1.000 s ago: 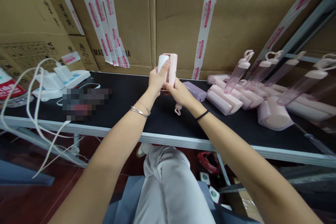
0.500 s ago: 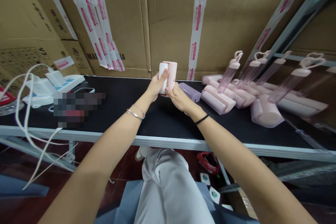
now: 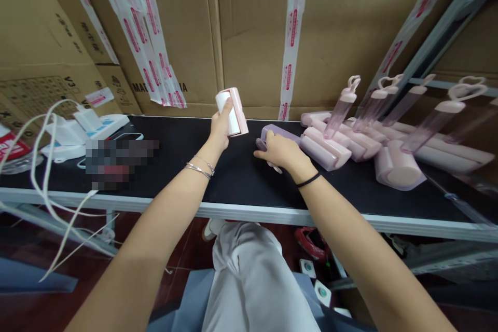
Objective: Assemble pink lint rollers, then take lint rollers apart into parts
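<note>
A lint roller head (image 3: 232, 114), with a white sticky roll and a pale pink half-cover, is tilted up above the table in my left hand (image 3: 220, 128). My left thumb lies across the white roll, and the fingers wrap behind it. On the table, my right hand (image 3: 286, 151) reaches over the left end of a translucent purple cover (image 3: 286, 133). Its index finger touches the cover and its thumb stretches out to the left, apart from the finger. A small pale piece (image 3: 274, 167) shows beneath that hand; its kind is unclear.
Several pink lint rollers (image 3: 327, 150) with clear handles and heart-shaped loops lie at the right. A white power strip (image 3: 66, 150) with plugs and cables is at the left. Cardboard boxes (image 3: 252, 36) stand behind the black table (image 3: 175, 176), which has a metal front edge.
My hands have separated. The left has moved slightly left with the roller head, tilting it. My right hand has let go of it and come down right onto the purple cover.
</note>
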Action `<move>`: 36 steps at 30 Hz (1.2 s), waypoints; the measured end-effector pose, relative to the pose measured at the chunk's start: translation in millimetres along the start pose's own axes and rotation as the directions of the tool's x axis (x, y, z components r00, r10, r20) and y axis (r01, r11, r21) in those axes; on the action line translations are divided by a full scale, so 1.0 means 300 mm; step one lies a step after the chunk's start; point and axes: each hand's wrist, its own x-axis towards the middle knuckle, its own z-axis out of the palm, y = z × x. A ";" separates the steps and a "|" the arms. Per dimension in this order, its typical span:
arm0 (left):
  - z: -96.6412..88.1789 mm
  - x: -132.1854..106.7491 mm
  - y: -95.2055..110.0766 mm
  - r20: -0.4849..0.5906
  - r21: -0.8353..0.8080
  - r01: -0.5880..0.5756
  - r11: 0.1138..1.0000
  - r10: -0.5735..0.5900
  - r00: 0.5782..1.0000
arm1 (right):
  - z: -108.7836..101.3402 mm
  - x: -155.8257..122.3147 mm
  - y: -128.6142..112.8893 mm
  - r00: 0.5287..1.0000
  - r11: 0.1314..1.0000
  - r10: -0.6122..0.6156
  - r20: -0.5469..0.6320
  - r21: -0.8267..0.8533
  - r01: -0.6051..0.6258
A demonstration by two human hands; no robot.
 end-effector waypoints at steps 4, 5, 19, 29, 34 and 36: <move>-0.013 0.015 -0.009 -0.044 -0.013 -0.003 1.000 0.003 0.999 | -0.006 0.005 0.015 0.999 0.999 -0.039 -0.011 -0.007 0.039; -0.013 0.015 -0.010 -0.046 -0.007 -0.009 1.000 0.008 0.999 | -0.009 0.009 0.018 0.994 0.998 -0.051 -0.094 0.034 0.055; -0.008 -0.003 -0.007 0.121 0.140 -0.238 0.961 0.222 0.968 | -0.048 0.018 0.053 0.933 0.974 -0.213 -0.290 0.012 0.226; -0.007 -0.027 -0.005 0.212 0.169 -0.227 0.959 0.189 0.959 | -0.065 0.014 0.068 0.959 0.986 -0.158 -0.234 0.013 0.166; -0.008 -0.038 0.011 0.267 0.178 -0.312 0.933 0.259 0.928 | -0.072 0.009 0.073 0.948 0.973 -0.214 -0.237 0.036 0.229; -0.010 -0.042 0.024 0.267 0.185 -0.318 0.930 0.264 0.927 | -0.074 0.008 0.074 0.942 0.963 -0.238 -0.235 0.067 0.260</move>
